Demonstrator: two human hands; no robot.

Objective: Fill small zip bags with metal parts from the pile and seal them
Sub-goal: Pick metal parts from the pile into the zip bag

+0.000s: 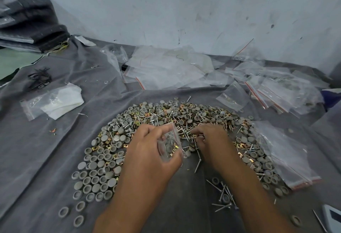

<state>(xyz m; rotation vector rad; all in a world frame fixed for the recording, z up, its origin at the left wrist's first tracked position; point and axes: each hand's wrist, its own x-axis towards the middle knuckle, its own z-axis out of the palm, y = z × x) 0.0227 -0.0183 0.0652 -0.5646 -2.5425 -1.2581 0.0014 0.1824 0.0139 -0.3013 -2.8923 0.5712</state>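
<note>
Over parts pile (166, 114), L hand (147, 151) grips upright zip bag (169, 144), mouth up, R hand (212, 140) pinching screws (186, 133).

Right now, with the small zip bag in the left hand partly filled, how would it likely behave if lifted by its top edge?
The small zip bag is thin clear film, so it would probably sag and fold. The caps and gold clips at its bottom likely make it bottom-heavy. Its mouth looks open in the left hand, so tilting could spill parts.
</note>
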